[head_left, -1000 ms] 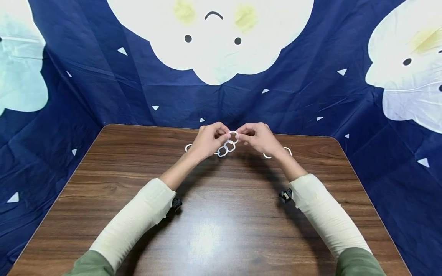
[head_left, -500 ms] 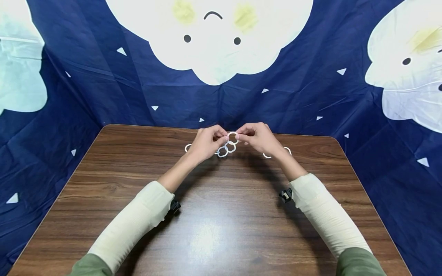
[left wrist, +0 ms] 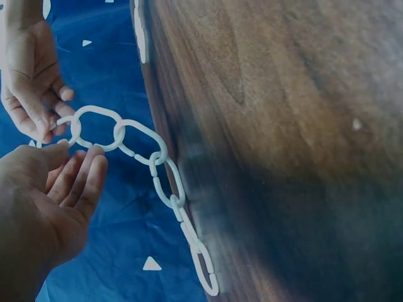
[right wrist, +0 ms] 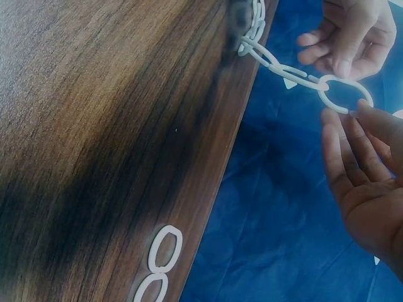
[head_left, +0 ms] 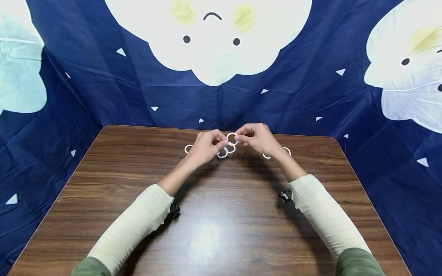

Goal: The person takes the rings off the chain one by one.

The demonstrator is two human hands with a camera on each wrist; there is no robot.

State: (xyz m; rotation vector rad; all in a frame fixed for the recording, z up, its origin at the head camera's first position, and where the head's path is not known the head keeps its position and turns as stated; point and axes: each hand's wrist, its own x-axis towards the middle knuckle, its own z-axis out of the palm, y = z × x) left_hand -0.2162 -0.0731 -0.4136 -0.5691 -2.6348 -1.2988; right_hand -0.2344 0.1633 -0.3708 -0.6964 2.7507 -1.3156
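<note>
A white plastic chain (left wrist: 157, 157) is strung between two hands and the far edge of a counter (head_left: 207, 191). Its upper end is a ring (head_left: 232, 133) raised above the counter, with more links sloping down below it; the lower links reach the counter's edge. The left hand (head_left: 206, 145), at the left side of the chain's top, is narrowed, thumb and fingertips pinching the ring's near side. The right hand (head_left: 258, 136), on the other side of the chain's top, pinches the same ring between thumb and fingers.

To the right of the chain, a pair of links (right wrist: 158, 275) lies flat on the counter, end to end and touching, partly covered by the right wrist in the head view. To the left of the chain's raised end, another link (head_left: 185, 148) shows past the left wrist; whether it joins the chain cannot be told.

Nearer the person than the chain are two pale sleeves (head_left: 132, 226) with green cloth above them, and a small black device (head_left: 286, 196) beneath each cuff. Behind the chain hangs a dark blue curtain (head_left: 138, 96) with white triangles and a large white cloud (head_left: 214, 57).
</note>
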